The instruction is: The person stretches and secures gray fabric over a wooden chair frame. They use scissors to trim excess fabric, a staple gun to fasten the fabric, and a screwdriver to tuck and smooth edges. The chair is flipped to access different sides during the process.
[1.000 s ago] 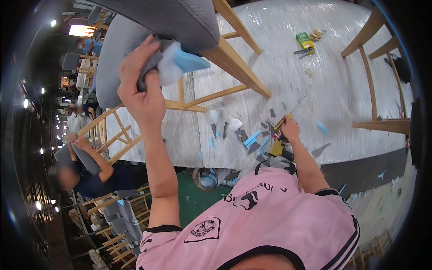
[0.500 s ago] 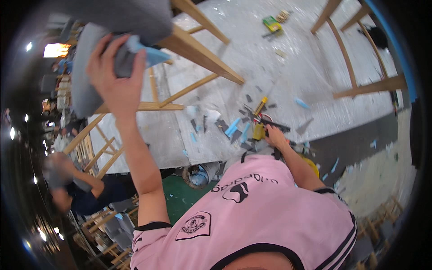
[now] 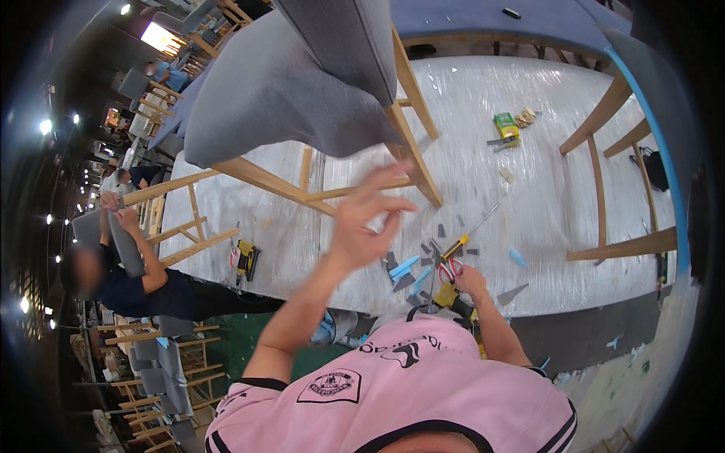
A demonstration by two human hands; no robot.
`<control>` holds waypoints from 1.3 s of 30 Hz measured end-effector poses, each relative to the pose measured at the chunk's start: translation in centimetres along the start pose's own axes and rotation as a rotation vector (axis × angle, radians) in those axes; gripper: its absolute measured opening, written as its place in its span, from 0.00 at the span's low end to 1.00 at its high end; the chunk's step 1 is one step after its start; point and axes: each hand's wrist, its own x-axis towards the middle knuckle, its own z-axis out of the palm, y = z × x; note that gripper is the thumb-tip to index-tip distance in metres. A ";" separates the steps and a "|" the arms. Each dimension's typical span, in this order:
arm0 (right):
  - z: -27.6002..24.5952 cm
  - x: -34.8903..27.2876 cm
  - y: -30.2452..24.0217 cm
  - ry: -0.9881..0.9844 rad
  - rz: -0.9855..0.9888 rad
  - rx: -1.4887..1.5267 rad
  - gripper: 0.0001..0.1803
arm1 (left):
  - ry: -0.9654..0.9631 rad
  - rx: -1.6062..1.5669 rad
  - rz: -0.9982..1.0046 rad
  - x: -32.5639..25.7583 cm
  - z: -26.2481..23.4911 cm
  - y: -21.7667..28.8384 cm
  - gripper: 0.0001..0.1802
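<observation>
My right hand [image 3: 472, 281] is at the red-handled metal scissors [image 3: 451, 272]; I can't tell whether it grips. A sound hold wants the yellow-and-black staple gun [image 3: 451, 297] clear. My blurred left hand [image 3: 362, 226] curls, pinch unclear, before the grey fabric-covered wooden chair [image 3: 257, 106] on the film-wrapped pale table [image 3: 468, 98]. Beyond, a co-worker [image 3: 162, 298] handles grey upholstery [image 3: 128, 245].

Chair [image 3: 264, 98] and scraps [image 3: 405, 267] on table [image 3: 529, 177]

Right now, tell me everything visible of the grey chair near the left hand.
The grey chair looks fabric-covered on seat and back, with pale wooden legs and stretchers. It stands upright on the plastic-wrapped table, fabric hanging loose along the seat's lower edge. The blurred left hand overlaps its frame; contact is unclear.
</observation>
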 end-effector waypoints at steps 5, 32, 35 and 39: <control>1.7 3.2 -0.5 0.092 -0.149 -0.133 0.13 | 0.307 -1.054 -0.694 -0.1 4.5 -4.8 0.23; -2.0 6.5 -0.6 0.785 -0.425 -0.128 0.21 | 0.864 0.135 -0.403 8.7 -1.5 -4.0 0.36; -4.3 4.5 -1.4 0.727 -0.485 -0.002 0.25 | 0.828 0.301 -0.423 8.2 -2.2 -5.0 0.31; -5.7 2.0 -2.6 0.260 -0.341 0.357 0.31 | 0.760 0.199 -0.413 8.6 -2.7 -3.9 0.28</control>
